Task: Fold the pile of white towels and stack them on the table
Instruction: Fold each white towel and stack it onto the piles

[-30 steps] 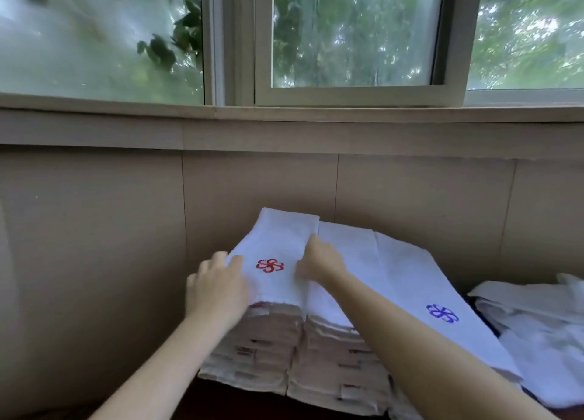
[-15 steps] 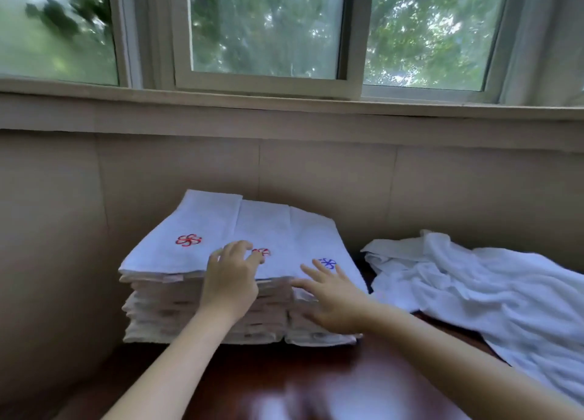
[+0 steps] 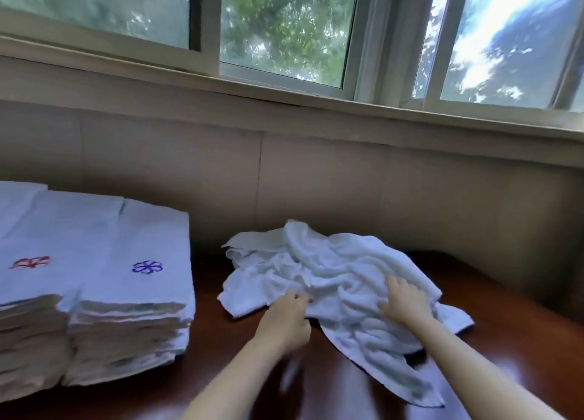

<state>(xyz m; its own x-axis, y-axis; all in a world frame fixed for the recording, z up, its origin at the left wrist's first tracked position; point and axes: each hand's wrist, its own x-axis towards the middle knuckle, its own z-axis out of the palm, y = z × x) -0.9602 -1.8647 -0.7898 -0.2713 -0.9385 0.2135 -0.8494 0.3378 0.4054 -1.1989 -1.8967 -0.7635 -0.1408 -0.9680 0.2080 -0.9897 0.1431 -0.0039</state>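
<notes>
A crumpled pile of white towels point(image 3: 331, 280) lies on the dark wooden table point(image 3: 331, 388), right of centre. My left hand point(image 3: 286, 320) reaches its fingertips to the pile's near left edge; whether it grips the cloth I cannot tell. On top of the pile's right part rests my right hand point(image 3: 404, 302) with fingers spread. At the left stands a tall stack of folded white towels point(image 3: 104, 293), its top ones showing a red flower mark point(image 3: 30, 262) and a blue flower mark point(image 3: 147, 266).
A beige wall point(image 3: 316, 182) runs close behind the table under a window sill point(image 3: 284, 104). A strip of bare table separates the folded stack from the crumpled pile.
Both hands left the folded stack and moved right onto the crumpled pile. My view swung right, so the stack now sits at the left edge.
</notes>
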